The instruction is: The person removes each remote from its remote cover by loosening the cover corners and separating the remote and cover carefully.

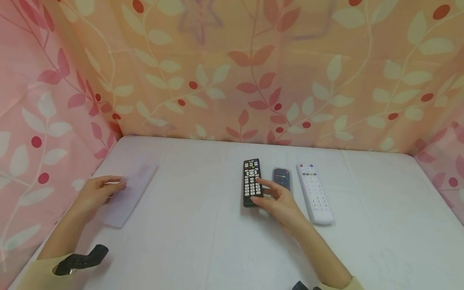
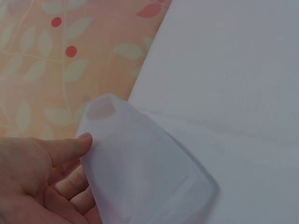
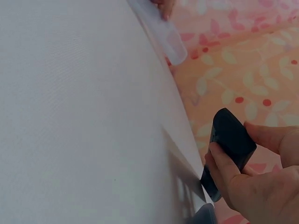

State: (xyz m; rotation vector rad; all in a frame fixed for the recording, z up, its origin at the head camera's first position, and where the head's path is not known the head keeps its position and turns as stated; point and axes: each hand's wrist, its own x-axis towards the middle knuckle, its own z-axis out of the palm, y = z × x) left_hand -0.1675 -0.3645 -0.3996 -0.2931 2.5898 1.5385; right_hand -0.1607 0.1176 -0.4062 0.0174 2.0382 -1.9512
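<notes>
On the left, my left hand (image 1: 93,194) pinches the near-side edge of a translucent white sleeve (image 1: 134,196), thumb on top and fingers beneath. The left wrist view shows this soft, flat sleeve (image 2: 140,168) tilted, with a gap at its far end. My right hand (image 1: 282,209) holds a black remote control (image 1: 250,182) by its right side, buttons up. Seen from the right wrist, thumb and fingers grip the black remote (image 3: 232,133) at its two sides, and its shadow falls on the table. Just right of it lies a small grey remote (image 1: 282,177), partly hidden by my hand.
A long white remote (image 1: 315,195) lies to the right of the grey one. The white table (image 1: 192,250) ends at a flowered curtain (image 1: 205,71) behind, with pink flowered cloth (image 1: 7,116) at the left. Black straps (image 1: 82,260) circle both wrists.
</notes>
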